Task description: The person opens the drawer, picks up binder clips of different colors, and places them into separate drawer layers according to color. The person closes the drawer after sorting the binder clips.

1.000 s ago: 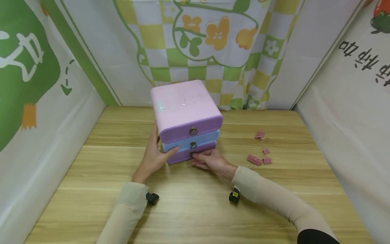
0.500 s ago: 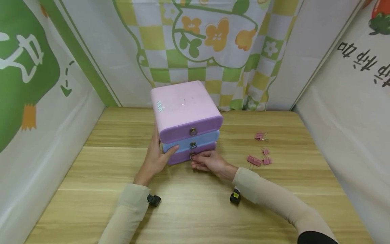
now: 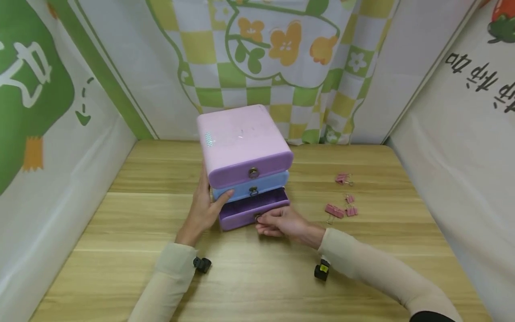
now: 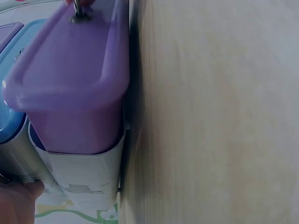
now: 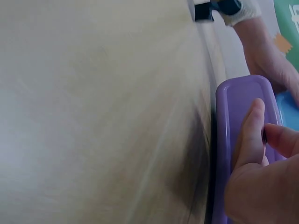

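Observation:
A small three-tier drawer box (image 3: 245, 134) with a pink top stands near the middle of the table in the head view. Its bottom purple drawer (image 3: 241, 219) is pulled partway out, showing a dark interior. The upper purple drawer and the blue middle drawer (image 3: 269, 181) are closed. My right hand (image 3: 285, 223) pinches the ring pull (image 3: 257, 218) of the bottom drawer between thumb and fingers. My left hand (image 3: 201, 210) holds the box at its left side, thumb over the front edge by the blue drawer, other fingers mostly hidden. In the left wrist view, the extended drawer (image 4: 70, 65) projects from its white housing.
Several pink binder clips (image 3: 335, 211) lie on the wooden table (image 3: 249, 281) to the right of the box. A checked green and yellow curtain (image 3: 261, 96) hangs behind the table, and printed cloth walls flank it.
The bottom drawer, closed half a second ago, has slid out toward me with my right hand on its ring pull. My left hand has kept its place on the box.

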Action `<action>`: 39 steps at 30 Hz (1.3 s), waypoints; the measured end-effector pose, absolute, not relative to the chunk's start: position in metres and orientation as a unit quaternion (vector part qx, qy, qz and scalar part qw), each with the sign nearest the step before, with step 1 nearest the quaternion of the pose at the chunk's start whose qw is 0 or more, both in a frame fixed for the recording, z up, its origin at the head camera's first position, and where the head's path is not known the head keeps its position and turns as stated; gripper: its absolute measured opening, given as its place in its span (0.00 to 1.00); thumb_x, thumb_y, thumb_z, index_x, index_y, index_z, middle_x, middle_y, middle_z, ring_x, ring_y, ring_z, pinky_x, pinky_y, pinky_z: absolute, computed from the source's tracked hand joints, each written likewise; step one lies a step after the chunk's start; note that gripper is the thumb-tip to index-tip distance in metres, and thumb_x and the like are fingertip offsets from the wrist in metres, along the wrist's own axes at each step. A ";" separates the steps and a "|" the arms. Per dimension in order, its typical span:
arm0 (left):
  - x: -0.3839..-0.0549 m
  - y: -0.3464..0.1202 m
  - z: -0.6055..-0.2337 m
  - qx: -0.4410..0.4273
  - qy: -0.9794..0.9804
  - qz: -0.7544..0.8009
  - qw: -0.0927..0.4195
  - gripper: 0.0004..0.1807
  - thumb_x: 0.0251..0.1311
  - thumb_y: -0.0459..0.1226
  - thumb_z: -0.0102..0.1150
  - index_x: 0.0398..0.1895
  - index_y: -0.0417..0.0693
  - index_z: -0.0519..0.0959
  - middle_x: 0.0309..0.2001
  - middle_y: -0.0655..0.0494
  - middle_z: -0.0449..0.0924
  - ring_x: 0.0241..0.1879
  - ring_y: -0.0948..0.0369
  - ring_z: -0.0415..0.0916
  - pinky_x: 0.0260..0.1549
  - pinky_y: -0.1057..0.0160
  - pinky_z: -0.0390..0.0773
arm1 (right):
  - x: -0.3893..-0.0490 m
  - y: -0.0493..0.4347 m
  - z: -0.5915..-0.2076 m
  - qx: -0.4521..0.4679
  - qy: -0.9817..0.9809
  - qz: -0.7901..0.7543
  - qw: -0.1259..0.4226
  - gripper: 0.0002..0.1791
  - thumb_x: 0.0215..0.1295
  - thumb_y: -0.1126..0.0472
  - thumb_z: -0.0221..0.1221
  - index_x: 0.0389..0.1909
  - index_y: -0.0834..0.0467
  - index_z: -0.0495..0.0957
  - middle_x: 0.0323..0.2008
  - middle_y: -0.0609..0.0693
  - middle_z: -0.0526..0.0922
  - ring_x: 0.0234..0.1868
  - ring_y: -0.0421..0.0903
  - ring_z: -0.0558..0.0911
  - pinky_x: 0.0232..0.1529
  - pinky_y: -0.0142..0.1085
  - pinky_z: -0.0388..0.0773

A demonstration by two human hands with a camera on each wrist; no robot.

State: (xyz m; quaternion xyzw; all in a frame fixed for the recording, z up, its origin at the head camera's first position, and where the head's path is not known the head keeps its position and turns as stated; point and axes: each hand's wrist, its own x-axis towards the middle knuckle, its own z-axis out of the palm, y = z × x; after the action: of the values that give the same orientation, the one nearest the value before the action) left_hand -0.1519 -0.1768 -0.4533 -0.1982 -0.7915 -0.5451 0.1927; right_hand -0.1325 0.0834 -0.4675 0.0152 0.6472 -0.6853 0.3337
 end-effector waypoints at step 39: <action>-0.170 -0.203 -0.423 -0.097 -0.778 -0.574 0.237 0.30 0.78 0.43 0.41 0.81 0.47 0.64 0.80 0.47 0.66 0.81 0.49 0.61 0.82 0.43 0.61 | -0.079 0.158 -0.476 -0.042 0.662 -0.636 0.393 0.20 0.73 0.63 0.64 0.59 0.73 0.82 0.50 0.64 0.90 0.49 0.47 0.92 0.59 0.40 0.88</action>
State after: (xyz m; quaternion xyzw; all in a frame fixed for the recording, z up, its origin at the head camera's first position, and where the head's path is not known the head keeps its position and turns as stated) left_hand -0.1704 -0.2028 -0.4234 -0.0971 -0.7781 -0.5735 0.2370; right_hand -0.0790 0.1579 -0.4758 -0.0421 0.6624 -0.6363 0.3931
